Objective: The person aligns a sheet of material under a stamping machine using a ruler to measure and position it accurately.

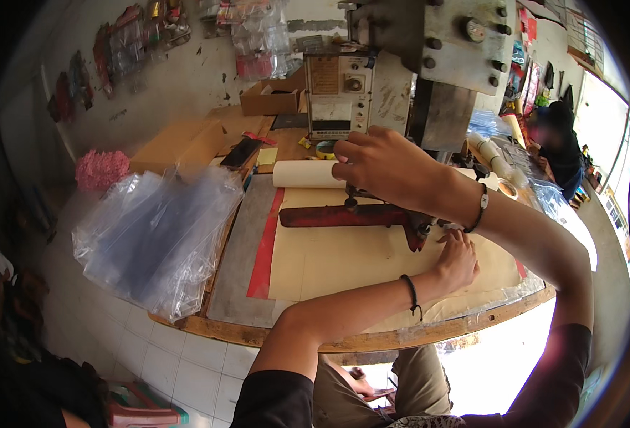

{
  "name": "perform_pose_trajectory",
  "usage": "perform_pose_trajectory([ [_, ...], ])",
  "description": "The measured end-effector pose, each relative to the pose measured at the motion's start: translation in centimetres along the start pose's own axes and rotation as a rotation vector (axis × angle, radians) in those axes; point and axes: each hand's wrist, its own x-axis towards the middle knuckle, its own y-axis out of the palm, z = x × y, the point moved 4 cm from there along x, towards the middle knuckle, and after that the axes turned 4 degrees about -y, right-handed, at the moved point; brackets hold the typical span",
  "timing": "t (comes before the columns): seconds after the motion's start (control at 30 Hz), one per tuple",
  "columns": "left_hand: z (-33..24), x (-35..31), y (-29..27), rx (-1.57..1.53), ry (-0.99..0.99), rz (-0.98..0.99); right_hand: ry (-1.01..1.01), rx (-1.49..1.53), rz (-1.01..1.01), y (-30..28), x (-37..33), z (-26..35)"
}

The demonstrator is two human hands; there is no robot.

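Observation:
A dark red metal bar [343,216] lies crosswise under the machine's head, over a cream sheet [315,260] with a red strip [263,253] along its left side. My right hand [382,160] reaches over the bar from the right, its fingers curled downward. What they close on, if anything, is hidden. My left hand [459,262] crosses to the right, low beside the bar's right end. Its fingers are drawn together near small metal fittings [425,228], and what is between them cannot be made out. A cream roll [308,175] lies behind the bar.
The grey machine [464,50] rises at the back beside a control box [340,96]. Clear plastic sheets [161,239] overhang the table's left side. Behind them are a cardboard box [179,143], a phone [242,152] and a pink bundle [102,168]. Another person [563,150] sits far right.

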Motion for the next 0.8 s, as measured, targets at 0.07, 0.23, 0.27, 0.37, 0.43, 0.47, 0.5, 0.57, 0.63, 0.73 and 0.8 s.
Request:
perform_pose_trajectory([
  [0.07, 0.6, -0.3, 0.0, -0.028, -0.019, -0.121, 0.010, 0.028, -0.042, -0.2, 0.3, -0.2],
  [0.23, 0.3, 0.0, 0.4, -0.013, -0.019, 0.018, 0.090, 0.075, 0.086, -0.2, 0.5, -1.1],
  [0.27, 0.4, -0.1, 0.2, -0.014, -0.030, 0.011, 0.103, 0.104, 0.077, -0.3, 0.5, -1.5],
  [0.37, 0.7, -0.5, -0.2, -0.004, -0.049, -0.052, 0.114, 0.164, -0.013, -0.5, 0.5, -2.0],
  [0.43, 0.8, -0.6, -0.3, -0.001, -0.049, -0.050, 0.109, 0.170, -0.050, -0.3, 0.7, -2.3],
  [0.47, 0.7, -0.6, -0.4, -0.003, -0.043, -0.050, 0.108, 0.171, -0.082, -0.4, 0.7, -2.5],
  [0.5, 0.6, -0.5, -0.4, -0.006, -0.036, -0.047, 0.116, 0.171, -0.080, -0.3, 0.6, -2.9],
  [0.57, 0.5, -0.4, -0.5, -0.024, -0.030, -0.037, 0.137, 0.159, -0.058, -0.2, 0.5, -3.4],
  [0.63, 0.7, -0.3, -0.5, -0.042, -0.027, -0.033, 0.187, 0.199, -0.040, -0.1, 0.6, -3.3],
  [0.73, 0.7, -0.1, -0.7, -0.073, -0.007, -0.018, 0.243, 0.198, -0.054, 0.3, 0.6, -3.1],
  [0.8, 0.9, 0.0, -0.3, -0.086, -0.032, -0.009, 0.203, 0.080, -0.046, 0.5, 0.9, -2.6],
])
